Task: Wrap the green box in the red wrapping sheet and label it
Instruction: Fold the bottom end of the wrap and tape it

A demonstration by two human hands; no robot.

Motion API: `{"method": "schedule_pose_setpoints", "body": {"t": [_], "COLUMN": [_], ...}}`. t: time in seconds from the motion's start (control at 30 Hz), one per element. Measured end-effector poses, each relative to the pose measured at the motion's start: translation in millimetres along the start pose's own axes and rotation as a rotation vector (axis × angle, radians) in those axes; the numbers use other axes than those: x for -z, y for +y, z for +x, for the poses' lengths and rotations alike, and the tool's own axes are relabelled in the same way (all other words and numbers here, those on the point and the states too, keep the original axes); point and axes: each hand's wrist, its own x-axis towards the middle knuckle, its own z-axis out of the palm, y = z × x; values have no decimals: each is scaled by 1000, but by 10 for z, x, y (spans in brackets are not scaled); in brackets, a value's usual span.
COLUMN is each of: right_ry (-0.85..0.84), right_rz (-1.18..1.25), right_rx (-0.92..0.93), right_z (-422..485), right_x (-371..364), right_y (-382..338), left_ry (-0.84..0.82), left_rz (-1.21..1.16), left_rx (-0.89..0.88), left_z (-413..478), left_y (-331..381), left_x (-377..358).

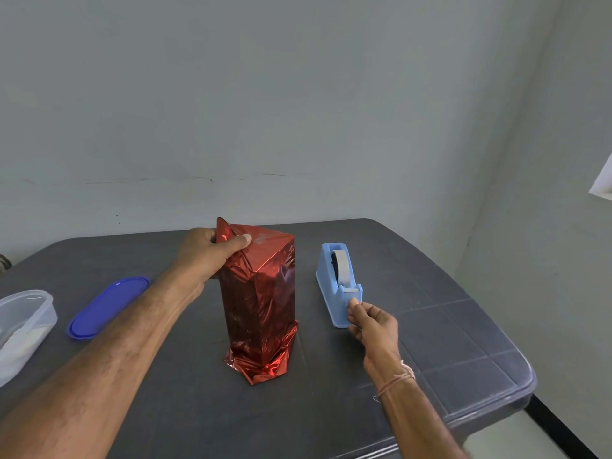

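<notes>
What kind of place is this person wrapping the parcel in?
Probably a plain room at home or a small workspace. A dark table stands by a bare grey wall, and on it sit a blue tape dispenser and a clear food container with its blue lid off beside it.

The shiny red wrapping sheet covers a tall upright box shape on the worktop, top folded over, bottom edge crumpled and flared.

The wrapped box stands on the table between the lid and tape dispenser.
</notes>
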Motion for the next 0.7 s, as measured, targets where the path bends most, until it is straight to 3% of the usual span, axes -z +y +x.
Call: {"method": "schedule_pose_setpoints", "body": {"t": [0.1,0.37,0.5,0.7], "right_ry": [47,146,36,-297], "right_rz": [-79,-76,-47,-124], "right_rx": [83,65,161,592], "right_z": [45,-26,-250,-514], "right_x": [-2,20,-31,-485], "right_y": [103,234,118,-725], "left_ry": [0,18,4,-49], "left_rz": [8,10,7,0], "left_rx": [4,12,34,48], "left_z": [28,47,70,87], "left_y": [-16,-21,-12,2], "left_x": [-6,-24,13,18]}}
